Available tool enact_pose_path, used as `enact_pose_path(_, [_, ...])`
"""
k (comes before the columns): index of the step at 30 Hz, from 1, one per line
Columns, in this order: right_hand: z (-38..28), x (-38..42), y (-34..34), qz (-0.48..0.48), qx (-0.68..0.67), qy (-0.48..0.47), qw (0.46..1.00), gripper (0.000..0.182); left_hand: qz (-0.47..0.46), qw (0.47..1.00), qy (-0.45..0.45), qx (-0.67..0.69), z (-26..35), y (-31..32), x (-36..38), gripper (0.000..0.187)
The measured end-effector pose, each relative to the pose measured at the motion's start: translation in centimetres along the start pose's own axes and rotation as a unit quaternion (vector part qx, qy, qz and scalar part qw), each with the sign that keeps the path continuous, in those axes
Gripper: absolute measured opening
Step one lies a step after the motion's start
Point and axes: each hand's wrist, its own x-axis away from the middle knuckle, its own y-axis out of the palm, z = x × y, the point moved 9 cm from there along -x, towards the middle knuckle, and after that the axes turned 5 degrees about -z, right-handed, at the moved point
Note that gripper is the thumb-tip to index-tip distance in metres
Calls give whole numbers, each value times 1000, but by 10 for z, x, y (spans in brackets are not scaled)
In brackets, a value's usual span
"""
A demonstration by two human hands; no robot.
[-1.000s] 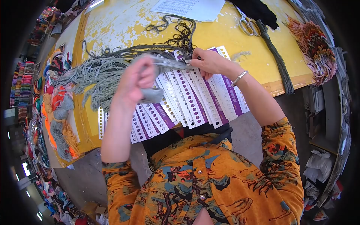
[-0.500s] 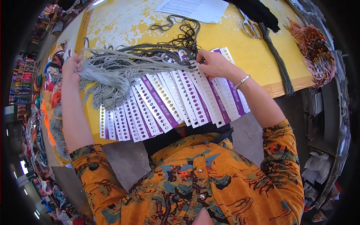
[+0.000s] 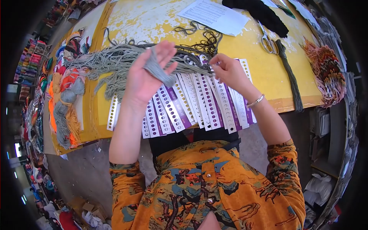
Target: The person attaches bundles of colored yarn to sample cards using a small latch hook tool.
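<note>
- Currently L hand (image 3: pixel 143 82) is palm-up above the fan of cards, fingers spread & not gripping; grey thread bundle (image 3: pixel 160 72) lies across the palm near the thumb.
- R hand (image 3: pixel 230 74) is at the top edge of the punched cards (image 3: pixel 172 105), fingers curled, thumb & index close together. Can't tell if they're clamped on thread, a card or nothing.
- More grey strands (image 3: pixel 191 67) run past L hand over the card tops to just beside R fingertips; can't tell if they're the same bundle.
- Risk: w/ L fingers apart, bundle could slide off the palm; cause = no grip, just resting.
- Risk: tangling. Loose grey pile (image 3: pixel 109 63) lies L of the cards, dark strands (image 3: pixel 210 43) just beyond R hand; a careless pull could snag either, esp. the curly dark ones.
- Risk: cards overlap & their near ends hang past the edge of the yellow table (image 3: pixel 272 78), so a hard tug or an arm brush could prob. skew the fan or tip some off.
- FYI scissors (image 3: pixel 265 36) & dark green hank (image 3: pixel 289 74) lie R, apart from both hands; low risk, imo.
</note>
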Motion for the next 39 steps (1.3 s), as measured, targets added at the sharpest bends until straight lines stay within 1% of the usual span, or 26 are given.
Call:
enact_pose_path(1, [-17, 4, 3, 29, -85, -40, 995, 14, 0, 1000, -1, 0, -8, 2, 0, 46])
enact_pose_path(3, [-46, 4, 17, 42, -199, -103, 974, 14, -13, 1000, -19, 3, -27, 9, 0, 47])
enact_pose_path(4, [-57, 5, 24, 38, -235, -108, 965, 14, 9, 1000, -16, 6, -34, 9, 1, 47])
enact_pose_path(6, [-71, 3, 40, 21, -327, -123, 937, 14, -5, 1000, -15, -22, -42, 13, 2, 47])
enact_pose_path(7, [-75, 6, 45, 12, -330, -96, 939, 12, -17, 999, -14, -49, -44, 17, 3, 46])
enact_pose_path(9, [-70, 1, 60, -3, -395, -91, 914, 11, -5, 999, -19, -40, -49, 15, 9, 46])
enact_pose_path(11, [-62, 2, 67, 7, -421, -73, 904, 10, -9, 995, -3, -103, -47, 12, 12, 54])
enact_pose_path(13, [-57, 5, 70, 8, -488, -38, 872, 10, -12, 996, -5, -89, -47, 7, 13, 53])
enact_pose_path(14, [-59, 7, 71, 4, -508, -47, 860, 10, 15, 998, 11, -60, -45, 1, 14, 49])
enact_pose_path(15, [-57, 9, 71, 4, -508, -46, 860, 10, 42, 998, 27, -31, -43, -1, 15, 44])
enact_pose_path(16, [-56, 12, 70, 7, -509, -48, 859, 10, 42, 998, 26, -30, -44, 2, 16, 44])
enact_pose_path(18, [-55, 14, 70, 10, -509, -50, 859, 10, 89, 995, 38, -20, -43, 3, 22, 41])
enact_pose_path(19, [-52, 14, 69, 30, -488, -44, 871, 10, 89, 995, 38, -19, -44, 0, 22, 41])
enact_pose_path(20, [-50, 15, 67, 49, -467, -39, 882, 10, 79, 993, 46, -76, -43, -3, 23, 42])
enact_pose_path(21, [-49, 15, 68, 48, -467, -39, 882, 10, 70, 987, 54, -131, -41, -4, 23, 45])
enact_pose_path(22, [-48, 16, 68, 54, -458, -39, 886, 9, 71, 987, 54, -131, -42, -7, 23, 45])
enact_pose_path(24, [-46, 17, 67, 60, -450, -40, 890, 9, 65, 980, 72, -174, -39, -7, 24, 44])
enact_pose_path(27, [-45, 17, 68, 60, -448, -39, 891, 8, 60, 975, 76, -199, -37, -5, 23, 44])
enact_pose_path(39, [-45, 19, 66, 69, -442, -46, 893, 7, 78, 973, 68, -206, -38, -6, 23, 45])
